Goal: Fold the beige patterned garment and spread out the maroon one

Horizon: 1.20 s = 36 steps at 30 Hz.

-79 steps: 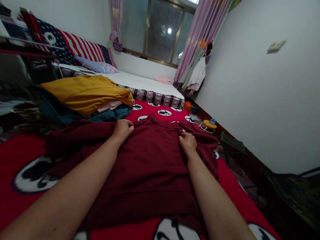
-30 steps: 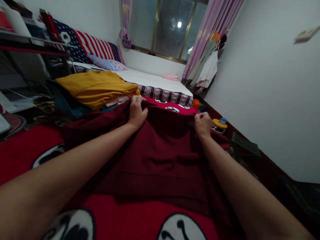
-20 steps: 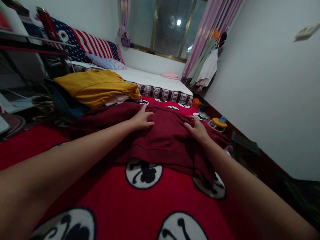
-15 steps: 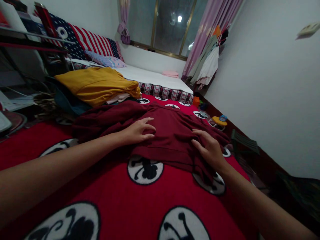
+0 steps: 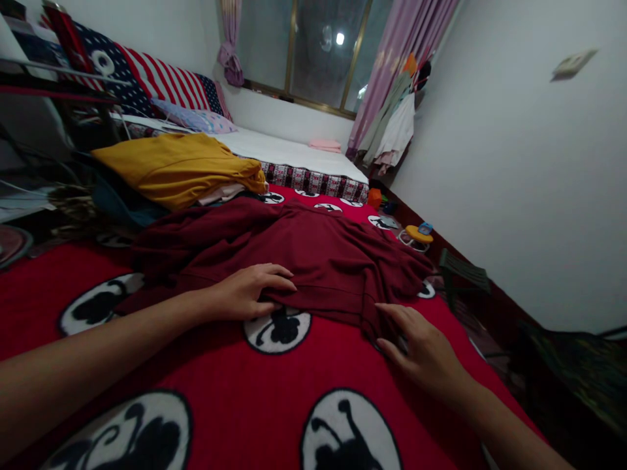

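Note:
A dark red long-sleeved top (image 5: pixel 313 241) lies spread over the red blanket (image 5: pixel 245 398), its hem band facing me. My left hand (image 5: pixel 257 290) rests on the near edge of the top, palm down, with the fingers stretched out and the thumb apart below them. At the right corner of the hem is my right hand (image 5: pixel 424 346). Its fingertips touch the fabric, and a gap shows between thumb and fingers. Neither hand grips the cloth.
Left of the top sits a pile of clothes with a yellow garment (image 5: pixel 181 166) uppermost. Beyond is a bed (image 5: pixel 294 153) with a white cover. A yellow-topped stool (image 5: pixel 418 234) and a green folding stool (image 5: pixel 463 271) stand along the right wall.
Both hands have drawn back toward me, from the body of the top to its hem. The top's lower right corner now lies folded in closer.

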Available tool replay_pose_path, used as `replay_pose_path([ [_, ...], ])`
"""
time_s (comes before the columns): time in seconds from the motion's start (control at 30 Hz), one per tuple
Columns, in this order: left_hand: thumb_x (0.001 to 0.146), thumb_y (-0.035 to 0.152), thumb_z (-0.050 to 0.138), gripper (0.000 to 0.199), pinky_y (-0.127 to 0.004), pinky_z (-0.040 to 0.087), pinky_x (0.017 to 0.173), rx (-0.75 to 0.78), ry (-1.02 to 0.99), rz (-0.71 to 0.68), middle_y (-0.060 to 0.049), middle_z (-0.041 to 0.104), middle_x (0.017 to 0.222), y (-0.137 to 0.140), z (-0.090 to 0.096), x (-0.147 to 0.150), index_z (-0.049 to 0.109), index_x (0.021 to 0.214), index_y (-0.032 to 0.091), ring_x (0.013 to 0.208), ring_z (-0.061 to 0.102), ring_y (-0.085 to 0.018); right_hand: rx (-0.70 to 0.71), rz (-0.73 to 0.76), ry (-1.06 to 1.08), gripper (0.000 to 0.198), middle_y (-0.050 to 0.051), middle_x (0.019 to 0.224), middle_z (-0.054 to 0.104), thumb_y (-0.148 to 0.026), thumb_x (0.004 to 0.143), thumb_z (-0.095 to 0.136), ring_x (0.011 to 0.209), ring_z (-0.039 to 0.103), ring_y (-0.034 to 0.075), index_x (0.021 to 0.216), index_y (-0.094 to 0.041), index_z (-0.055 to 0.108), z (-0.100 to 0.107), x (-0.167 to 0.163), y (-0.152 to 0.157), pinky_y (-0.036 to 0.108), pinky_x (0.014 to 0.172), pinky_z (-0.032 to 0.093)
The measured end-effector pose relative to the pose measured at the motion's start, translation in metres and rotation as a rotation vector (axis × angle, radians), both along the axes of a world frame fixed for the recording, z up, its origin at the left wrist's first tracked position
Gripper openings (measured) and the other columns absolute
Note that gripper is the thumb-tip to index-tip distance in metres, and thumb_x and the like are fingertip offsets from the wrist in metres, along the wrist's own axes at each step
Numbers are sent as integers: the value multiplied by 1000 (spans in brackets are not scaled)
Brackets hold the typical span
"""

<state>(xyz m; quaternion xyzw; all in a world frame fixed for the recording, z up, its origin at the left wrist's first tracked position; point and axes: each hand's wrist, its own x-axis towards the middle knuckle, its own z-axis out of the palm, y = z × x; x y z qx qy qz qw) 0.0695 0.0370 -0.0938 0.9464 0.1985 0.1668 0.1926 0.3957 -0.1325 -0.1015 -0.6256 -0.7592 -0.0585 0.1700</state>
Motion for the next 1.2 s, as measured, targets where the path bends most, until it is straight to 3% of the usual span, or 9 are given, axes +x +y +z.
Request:
replay_pose_path([
  [0.17, 75, 12, 57, 52, -33, 40, 108, 5, 16, 7, -6, 49, 141, -1, -2, -2, 61, 125, 26, 127, 51, -22, 104, 30, -128, 49, 7, 107, 70, -4, 74, 41, 98, 66, 23, 115, -21, 62, 5, 7, 6, 36, 83, 56],
  [0.33, 76, 12, 53, 69, -34, 40, 108, 102, 111, 128, -3, 36, 152, -5, 1, -35, 44, 141, 33, 133, 44, -23, 357, -131, -104, 30, 7, 102, 71, -14, 82, 43, 95, 68, 25, 100, -26, 64, 40, 52, -9, 40, 83, 54],
  [0.47, 71, 12, 53, 75, -36, 42, 106, 176, 205, 235, -3, 42, 149, -10, 8, -66, 45, 142, 33, 131, 47, -25, 166, -191, -149, 28, 4, 99, 72, -15, 76, 43, 83, 70, 25, 88, -27, 66, 36, 67, -18, 38, 69, 57],
  [0.6, 72, 20, 56, 68, -40, 44, 103, 198, 316, 292, -4, 50, 144, -16, 14, -86, 51, 138, 33, 125, 52, -29, -52, -3, -194, 59, 6, 127, 63, -6, 63, 46, 112, 63, 24, 116, -26, 63, 16, 55, -18, 41, 93, 53],
  [0.7, 71, 14, 53, 71, -41, 45, 100, 218, 374, 300, -4, 53, 141, -19, 16, -92, 51, 138, 34, 122, 55, -29, -55, 30, -211, 70, 7, 136, 57, -1, 67, 43, 118, 59, 23, 131, -26, 55, 6, 47, -13, 42, 97, 51],
  [0.9, 70, 2, 47, 66, -38, 47, 93, 307, 454, 280, -8, 63, 126, -12, 14, -80, 61, 129, 29, 109, 61, -27, 11, 43, -238, 52, 9, 116, 67, 0, 76, 39, 101, 64, 22, 116, -23, 64, -2, 51, 6, 37, 84, 55],
  [1.0, 70, -1, 45, 58, -33, 48, 87, 311, 394, 320, -5, 71, 110, -3, 29, -78, 71, 112, 29, 101, 64, -24, 48, 38, -201, 44, 7, 104, 70, -4, 77, 39, 90, 67, 21, 103, -23, 69, 18, 54, 9, 35, 78, 55],
  [1.1, 65, 0, 47, 55, -31, 46, 87, 269, 330, 399, 2, 73, 105, 1, 59, -88, 74, 101, 32, 99, 65, -22, 142, -1, -81, 36, 6, 102, 71, -13, 81, 42, 91, 68, 23, 95, -27, 71, 55, 54, 0, 36, 79, 55],
  [1.2, 65, 8, 48, 47, -25, 46, 78, 61, 370, 389, 8, 74, 93, -8, 91, -102, 75, 95, 32, 87, 66, -18, 143, 13, 78, 27, 6, 96, 72, -22, 82, 47, 87, 69, 25, 89, -31, 72, 81, 54, -15, 37, 76, 56],
])
